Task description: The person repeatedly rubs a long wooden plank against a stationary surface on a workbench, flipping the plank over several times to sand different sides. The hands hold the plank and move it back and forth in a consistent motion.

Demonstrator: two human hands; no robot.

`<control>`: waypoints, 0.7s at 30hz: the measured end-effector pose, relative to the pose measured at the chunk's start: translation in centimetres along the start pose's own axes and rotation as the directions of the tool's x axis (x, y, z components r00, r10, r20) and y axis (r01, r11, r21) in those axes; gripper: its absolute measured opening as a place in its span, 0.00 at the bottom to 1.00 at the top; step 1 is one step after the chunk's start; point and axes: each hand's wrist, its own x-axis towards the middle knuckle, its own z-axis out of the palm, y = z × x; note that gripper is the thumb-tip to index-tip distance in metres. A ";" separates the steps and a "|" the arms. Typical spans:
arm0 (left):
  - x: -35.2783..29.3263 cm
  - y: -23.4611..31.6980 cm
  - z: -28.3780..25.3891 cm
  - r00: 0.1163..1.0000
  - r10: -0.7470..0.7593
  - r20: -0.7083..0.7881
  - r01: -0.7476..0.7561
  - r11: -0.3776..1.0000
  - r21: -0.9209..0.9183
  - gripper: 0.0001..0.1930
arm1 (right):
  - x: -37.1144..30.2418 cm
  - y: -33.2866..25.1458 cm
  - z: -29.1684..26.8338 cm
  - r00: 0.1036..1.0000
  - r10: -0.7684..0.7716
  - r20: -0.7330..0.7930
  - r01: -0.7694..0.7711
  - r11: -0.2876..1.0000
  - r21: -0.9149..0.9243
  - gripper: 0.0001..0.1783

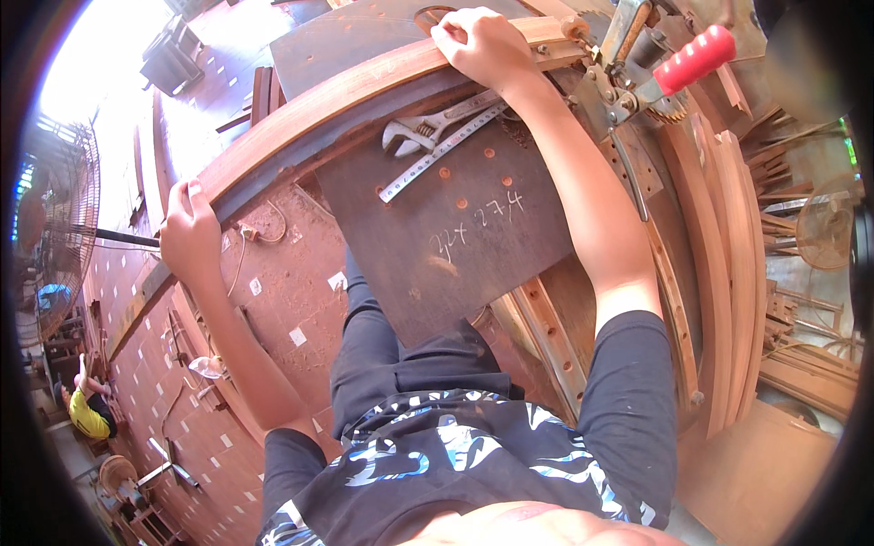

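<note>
A long, slightly curved wooden strip (337, 86) lies across the far edge of a dark work board (401, 246). My left hand (191, 238) is closed round the strip's left end. Farther right, my right hand (482, 47) grips the same strip close to a toggle clamp with a red handle (696, 60). An adjustable wrench (411, 138) rests on the board, its handle end partly under my right forearm. Alongside it lies a steel ruler (437, 166). Chalk-like handwriting and several small round holes mark the board.
A caged fan (56, 227) stands at the left, and another fan (827, 223) at the right. Curved wooden pieces (737, 273) stand to the right of the board. Far left, a person in a yellow shirt (88, 416) is low down. Cords lie on the tiled floor (273, 300).
</note>
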 end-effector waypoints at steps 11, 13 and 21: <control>0.3 0.0 -0.1 0.997 0.040 -0.070 -0.041 0.999 -0.024 0.23 | 0.3 0.7 0.1 0.991 -0.001 -0.135 0.013 0.996 0.088 0.16; 0.5 -0.2 -0.1 0.996 0.045 -0.081 -0.047 0.998 -0.030 0.24 | 0.0 0.0 -0.4 0.994 0.076 -0.084 -0.072 0.996 0.051 0.16; 0.4 -0.7 -0.1 0.996 0.081 -0.042 -0.081 0.997 -0.004 0.24 | -0.9 -0.3 -0.4 0.995 0.092 -0.023 -0.090 0.993 0.076 0.18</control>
